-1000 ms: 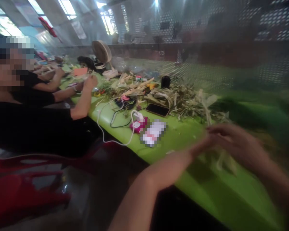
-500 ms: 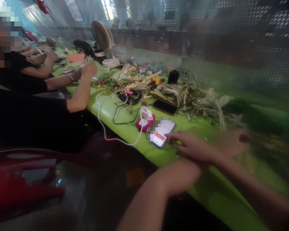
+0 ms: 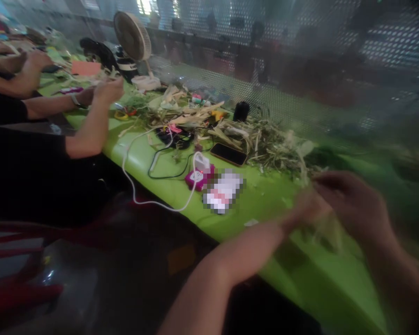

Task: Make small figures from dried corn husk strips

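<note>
At the right, over the green table, my left hand (image 3: 310,204) is closed and blurred by motion. Pale dried plant strips (image 3: 330,230) hang just below it and seem to be in its grip. My right hand (image 3: 356,200) has come up against it, its fingers bent and pinched together at the same strips. Exactly how the fingertips meet is smeared. Left of my hands lies a lit phone (image 3: 224,190), its screen partly masked, with neither hand touching it.
A pink power socket (image 3: 199,178) with a white charger and looping cable sits beside the phone. Behind lie a dark phone (image 3: 228,154) and a heap of dried husks (image 3: 265,139). A fan (image 3: 132,37) stands farther back. At left, a co-worker's hands (image 3: 106,90) are busy.
My right hand has left the lit phone and moved right to meet my left hand at the strips. The view has shifted slightly, sliding the table's things to the left.
</note>
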Demonstrator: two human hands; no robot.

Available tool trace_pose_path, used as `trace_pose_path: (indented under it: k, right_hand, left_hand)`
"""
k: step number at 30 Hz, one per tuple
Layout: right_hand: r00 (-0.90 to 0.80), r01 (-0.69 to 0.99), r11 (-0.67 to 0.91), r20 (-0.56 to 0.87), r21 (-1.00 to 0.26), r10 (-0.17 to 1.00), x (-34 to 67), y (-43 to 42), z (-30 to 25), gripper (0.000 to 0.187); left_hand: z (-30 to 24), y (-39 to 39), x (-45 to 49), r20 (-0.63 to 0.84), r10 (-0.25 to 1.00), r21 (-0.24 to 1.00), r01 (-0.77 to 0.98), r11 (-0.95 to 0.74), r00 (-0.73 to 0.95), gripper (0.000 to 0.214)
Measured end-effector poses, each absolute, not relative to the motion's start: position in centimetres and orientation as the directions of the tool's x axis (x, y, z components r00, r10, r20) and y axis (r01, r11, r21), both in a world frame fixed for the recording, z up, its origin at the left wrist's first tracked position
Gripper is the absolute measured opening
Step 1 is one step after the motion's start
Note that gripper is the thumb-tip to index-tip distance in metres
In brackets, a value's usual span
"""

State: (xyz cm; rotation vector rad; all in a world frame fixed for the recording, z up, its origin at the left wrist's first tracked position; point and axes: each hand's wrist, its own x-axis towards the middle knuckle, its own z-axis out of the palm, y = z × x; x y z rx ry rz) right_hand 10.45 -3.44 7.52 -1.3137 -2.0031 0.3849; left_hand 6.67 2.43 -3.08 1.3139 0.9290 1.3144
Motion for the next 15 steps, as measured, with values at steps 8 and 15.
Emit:
trace_pose_path:
  k: [8, 15]
  right_hand:
    - [-0.062, 0.687, 0.334, 0.406, -0.645, 0.912, 18.6, -0.2, 4.6, 0.021]
    - [-0.172, 0.542, 0.398, 0.366, -0.74, 0.915, 20.3, 1.3, 0.9, 0.026]
  left_hand:
    - [-3.1, 2.6, 5.1, 0.28, 0.942, 0.959, -0.099, -0.266, 0.185, 0.011]
    - [-2.0, 2.0, 4.2, 0.318, 0.932, 0.948, -0.034, -0.317, 0.173, 0.011]
